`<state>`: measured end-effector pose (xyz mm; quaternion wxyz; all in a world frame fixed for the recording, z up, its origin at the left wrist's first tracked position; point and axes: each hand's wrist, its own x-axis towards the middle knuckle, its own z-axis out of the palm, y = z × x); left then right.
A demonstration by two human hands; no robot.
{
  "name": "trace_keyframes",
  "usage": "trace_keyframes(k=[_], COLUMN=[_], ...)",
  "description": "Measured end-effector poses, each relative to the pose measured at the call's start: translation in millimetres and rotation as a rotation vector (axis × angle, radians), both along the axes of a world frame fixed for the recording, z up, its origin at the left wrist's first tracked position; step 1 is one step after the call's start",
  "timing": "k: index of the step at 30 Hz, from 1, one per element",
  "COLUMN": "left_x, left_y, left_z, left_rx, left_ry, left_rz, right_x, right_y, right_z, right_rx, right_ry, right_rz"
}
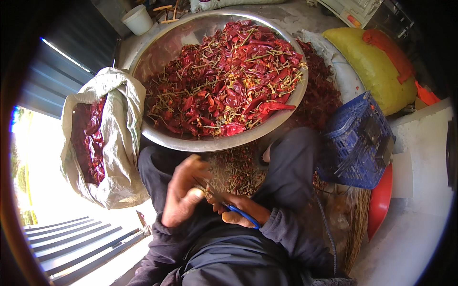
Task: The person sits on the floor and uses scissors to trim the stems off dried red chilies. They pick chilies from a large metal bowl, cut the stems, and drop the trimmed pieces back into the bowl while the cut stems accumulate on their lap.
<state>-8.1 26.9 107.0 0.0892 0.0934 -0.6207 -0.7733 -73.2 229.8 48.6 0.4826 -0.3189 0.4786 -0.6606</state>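
Observation:
Blue-handled scissors [240, 214] are in my right hand [247, 211], their blades pointing up and left toward my left hand. My left hand [184, 195] is blurred, with its fingers spread and the thumb near the blade tips; whether it pinches a small stem there cannot be told. Both hands are over my lap. Beyond them a wide metal basin [200, 144] holds a heap of dried red chili peppers [232, 89] mixed with cut stems. Cut stems and bits of chili [239, 175] litter the floor between my legs.
An open woven sack [120, 143] of dried chilies stands at the left. More chilies [318, 93] lie right of the basin. A blue plastic crate [357, 143], a red plastic item [381, 203] and a straw broom [359, 228] are at the right. Behind are a yellow sack [365, 68] and a white bucket [137, 20].

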Motion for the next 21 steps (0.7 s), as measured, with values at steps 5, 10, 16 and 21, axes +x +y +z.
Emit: trace_keyframes(k=[5, 10, 16, 21], left_x=[3, -1, -6, -61], left_y=[3, -28, -31, -33], left_z=[-24, -11, 3, 21], left_rx=[0.156, 0.097, -0.298, -0.67], left_ry=[-0.049, -0.1, -0.244, -0.113], left_rz=[0.091, 0.221, 0.048, -0.163], right_x=[3, -6, -50, -128], right_y=[8, 19, 35, -7], right_z=[-6, 3, 50, 78], right_rx=[0.025, 0.029, -0.185, -0.331], right_ry=[0.077, 0.073, -0.314, 0.116], right_rz=[0.063, 0.106, -0.045, -0.444])
